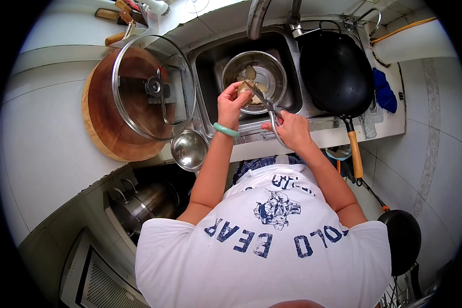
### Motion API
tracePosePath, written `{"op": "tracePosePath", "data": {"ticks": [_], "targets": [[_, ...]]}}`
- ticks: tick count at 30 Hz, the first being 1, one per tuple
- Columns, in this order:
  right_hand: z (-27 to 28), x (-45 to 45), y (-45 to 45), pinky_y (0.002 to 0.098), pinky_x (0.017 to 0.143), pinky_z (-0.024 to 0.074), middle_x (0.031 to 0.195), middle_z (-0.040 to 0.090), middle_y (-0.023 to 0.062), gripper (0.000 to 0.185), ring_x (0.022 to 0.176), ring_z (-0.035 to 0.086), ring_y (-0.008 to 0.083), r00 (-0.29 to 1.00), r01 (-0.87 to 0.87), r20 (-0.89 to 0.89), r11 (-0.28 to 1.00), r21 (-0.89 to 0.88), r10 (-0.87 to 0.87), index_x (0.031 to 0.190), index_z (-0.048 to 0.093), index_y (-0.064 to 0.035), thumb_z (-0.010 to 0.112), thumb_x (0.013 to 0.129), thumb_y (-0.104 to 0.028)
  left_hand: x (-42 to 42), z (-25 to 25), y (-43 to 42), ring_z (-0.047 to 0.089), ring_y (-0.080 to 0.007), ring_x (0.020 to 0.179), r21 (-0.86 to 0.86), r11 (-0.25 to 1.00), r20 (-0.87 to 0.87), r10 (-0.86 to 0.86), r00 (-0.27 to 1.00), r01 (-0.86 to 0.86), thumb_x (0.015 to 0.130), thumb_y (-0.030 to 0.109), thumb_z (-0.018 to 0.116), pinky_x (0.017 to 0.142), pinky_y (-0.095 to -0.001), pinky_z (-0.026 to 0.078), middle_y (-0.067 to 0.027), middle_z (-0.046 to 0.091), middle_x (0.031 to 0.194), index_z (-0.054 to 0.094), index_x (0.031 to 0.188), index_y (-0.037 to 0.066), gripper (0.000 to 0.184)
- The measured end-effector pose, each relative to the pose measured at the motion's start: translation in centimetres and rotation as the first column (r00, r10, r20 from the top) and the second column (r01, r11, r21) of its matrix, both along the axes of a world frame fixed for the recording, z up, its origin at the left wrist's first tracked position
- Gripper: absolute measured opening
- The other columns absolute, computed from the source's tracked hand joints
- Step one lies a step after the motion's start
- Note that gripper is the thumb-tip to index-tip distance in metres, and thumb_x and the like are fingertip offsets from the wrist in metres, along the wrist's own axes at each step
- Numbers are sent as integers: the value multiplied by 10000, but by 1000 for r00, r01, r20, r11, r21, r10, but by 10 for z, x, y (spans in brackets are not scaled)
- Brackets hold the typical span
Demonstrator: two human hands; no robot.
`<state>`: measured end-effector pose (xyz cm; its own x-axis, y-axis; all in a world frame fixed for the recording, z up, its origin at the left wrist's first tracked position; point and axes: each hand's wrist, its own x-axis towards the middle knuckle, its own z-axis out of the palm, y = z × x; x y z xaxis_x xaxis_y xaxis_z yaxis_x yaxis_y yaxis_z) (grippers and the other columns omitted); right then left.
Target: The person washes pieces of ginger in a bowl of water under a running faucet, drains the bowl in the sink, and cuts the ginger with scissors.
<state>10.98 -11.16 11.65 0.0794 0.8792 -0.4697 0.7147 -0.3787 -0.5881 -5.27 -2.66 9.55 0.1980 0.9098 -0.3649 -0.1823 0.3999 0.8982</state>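
Over the sink, my left hand pinches a pale brown piece of food, too small to name surely. My right hand is closed round the handles of metal scissors, whose blades point up and left and meet the piece at my left fingertips. Below both hands, a round steel bowl sits in the sink with several pale brown pieces inside. A green bangle circles my left wrist.
A glass lid rests over a round wooden board at the left, near a steel ladle. The faucet overhangs the sink. At the right lie a black wok and a blue cloth.
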Motion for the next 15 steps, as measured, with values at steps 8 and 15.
{"op": "tracePosePath", "data": {"ticks": [8, 15], "targets": [[-2, -2, 0, 400, 578, 457, 538, 579, 143, 664, 569, 604, 325, 1000, 30, 3, 998, 64, -31, 621, 564, -21, 644, 606, -680, -1, -1, 0, 603, -90, 729, -26, 1000, 16, -12, 1000, 13, 793, 39, 608, 621, -212, 486, -49, 643, 856, 593, 1017, -13, 230], [-7, -2, -2, 397, 568, 464, 526, 577, 144, 644, 554, 604, 325, 999, 19, 40, 996, 87, -22, 609, 582, -21, 650, 614, -661, 0, -2, 1, 579, -72, 685, -45, 999, 20, 4, 1000, -3, 833, 111, 616, 576, -204, 470, -32, 630, 815, 626, 957, 3, 164]]}}
